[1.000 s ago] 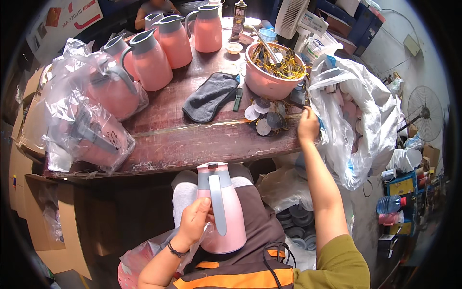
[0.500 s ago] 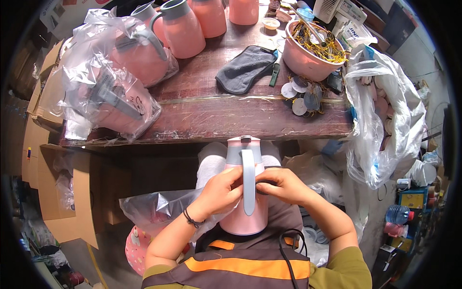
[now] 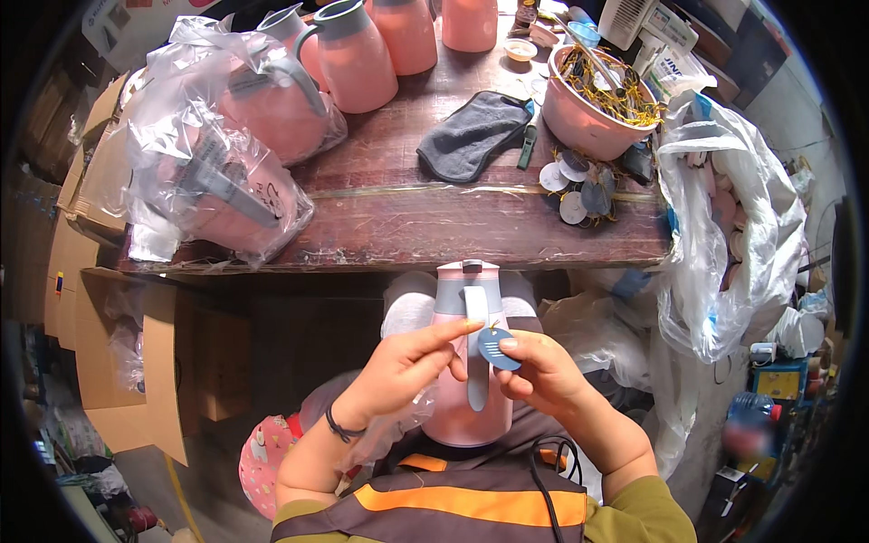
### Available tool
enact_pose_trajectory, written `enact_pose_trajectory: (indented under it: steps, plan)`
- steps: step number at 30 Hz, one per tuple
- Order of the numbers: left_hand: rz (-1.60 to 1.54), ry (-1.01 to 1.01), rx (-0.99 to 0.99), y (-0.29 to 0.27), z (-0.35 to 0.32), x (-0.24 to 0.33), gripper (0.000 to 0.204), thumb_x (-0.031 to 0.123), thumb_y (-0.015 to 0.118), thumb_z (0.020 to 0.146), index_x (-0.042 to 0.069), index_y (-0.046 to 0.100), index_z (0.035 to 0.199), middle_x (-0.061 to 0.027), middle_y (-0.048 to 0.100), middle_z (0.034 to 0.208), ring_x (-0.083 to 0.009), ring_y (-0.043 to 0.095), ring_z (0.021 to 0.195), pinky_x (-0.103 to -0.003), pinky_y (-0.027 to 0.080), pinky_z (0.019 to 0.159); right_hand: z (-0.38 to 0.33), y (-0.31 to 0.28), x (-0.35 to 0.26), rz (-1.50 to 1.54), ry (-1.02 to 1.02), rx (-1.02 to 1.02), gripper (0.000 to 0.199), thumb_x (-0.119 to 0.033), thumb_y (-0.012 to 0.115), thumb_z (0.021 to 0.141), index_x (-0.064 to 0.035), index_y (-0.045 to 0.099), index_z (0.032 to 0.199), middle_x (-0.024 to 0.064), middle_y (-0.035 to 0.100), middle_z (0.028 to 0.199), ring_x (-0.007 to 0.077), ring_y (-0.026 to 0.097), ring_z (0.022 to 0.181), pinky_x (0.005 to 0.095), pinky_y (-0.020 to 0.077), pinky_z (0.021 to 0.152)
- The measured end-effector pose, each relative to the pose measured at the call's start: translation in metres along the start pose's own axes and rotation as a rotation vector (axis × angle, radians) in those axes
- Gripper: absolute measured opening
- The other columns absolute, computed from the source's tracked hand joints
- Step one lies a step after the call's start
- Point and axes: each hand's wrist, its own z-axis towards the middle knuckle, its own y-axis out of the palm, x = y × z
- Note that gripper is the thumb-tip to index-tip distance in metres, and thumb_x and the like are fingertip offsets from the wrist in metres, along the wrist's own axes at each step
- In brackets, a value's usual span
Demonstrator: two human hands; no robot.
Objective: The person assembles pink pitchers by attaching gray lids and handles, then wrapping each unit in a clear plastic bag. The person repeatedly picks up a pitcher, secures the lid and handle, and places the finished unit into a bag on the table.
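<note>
A pink thermos jug (image 3: 444, 421) with a grey collar stands upright on my lap, its light grey handle (image 3: 476, 389) toward me. My right hand (image 3: 548, 369) pinches a round dark blue hang tag (image 3: 495, 349) by its edge, beside the handle. A thin yellow string at the tag's top reaches the handle. My left hand (image 3: 407, 362) has its index finger stretched across the handle near that string, the other fingers loosely bent. Under my left forearm lies a clear plastic bag (image 3: 385, 434).
Ahead is a worn reddish-brown table (image 3: 380, 222). On it are bagged jugs (image 3: 240, 204), bare pink jugs (image 3: 358, 68), a grey cloth pouch (image 3: 471, 136), a pink tub (image 3: 588, 127) of yellow-stringed tags and loose round tags (image 3: 572, 208). A white plastic bag (image 3: 688, 299) hangs right; a cardboard box (image 3: 118, 425) stands left.
The tag has come into view in my right hand, its face toward me. My left index finger has stretched over the handle. The view has shifted slightly.
</note>
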Motion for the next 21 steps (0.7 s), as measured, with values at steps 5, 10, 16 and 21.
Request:
enact_pose_trajectory:
  steps: [5, 10, 16, 21]
  plan:
    - [0.559, 0.149, 0.017, 0.011, 0.0, 0.008, 0.05, 0.011, 0.064, 0.084, 0.023, 0.056, 0.132, -0.0119, 0.068, 0.088, -0.0287, 0.067, 0.071, -0.033, 0.053, 0.066, 0.008, 0.012, 0.021, -0.209, -0.164, 0.07, 0.023, -0.02, 0.045, 0.1, -0.0021, 0.058, 0.096, 0.0035, 0.054, 0.058, 0.0066, 0.04, 0.04, 0.021, 0.0332, 0.042]
    - [0.833, 0.383, 0.2, 0.004, 0.008, -0.002, 0.037, 0.004, 0.066, 0.078, 0.015, 0.068, 0.113, -0.0082, 0.068, 0.077, -0.0198, 0.069, 0.068, -0.028, 0.052, 0.058, 0.003, 0.004, 0.006, -0.348, -0.072, -0.18, 0.031, -0.033, 0.052, 0.097, -0.0021, 0.058, 0.099, 0.0042, 0.06, 0.066, 0.0079, 0.052, 0.052, 0.0208, 0.0407, 0.051]
    - [0.857, 0.435, 0.322, 0.005, 0.012, -0.012, 0.03, 0.009, 0.07, 0.078, 0.013, 0.07, 0.108, -0.0086, 0.068, 0.078, -0.0214, 0.068, 0.067, -0.028, 0.052, 0.057, -0.002, 0.004, -0.001, -0.837, -0.114, -0.13, 0.024, -0.021, 0.066, 0.09, -0.0061, 0.061, 0.108, -0.0005, 0.061, 0.074, 0.0056, 0.056, 0.067, 0.022, 0.0452, 0.06]
    - [0.929, 0.39, 0.363, 0.02, 0.016, 0.003, 0.028, 0.017, 0.074, 0.076, 0.012, 0.071, 0.103, -0.0085, 0.068, 0.077, -0.0224, 0.066, 0.063, -0.029, 0.05, 0.054, 0.001, 0.011, 0.014, -0.951, -0.449, 0.06, 0.026, -0.017, 0.068, 0.088, -0.0064, 0.059, 0.11, -0.0049, 0.055, 0.066, 0.0049, 0.051, 0.06, 0.0243, 0.0419, 0.055]
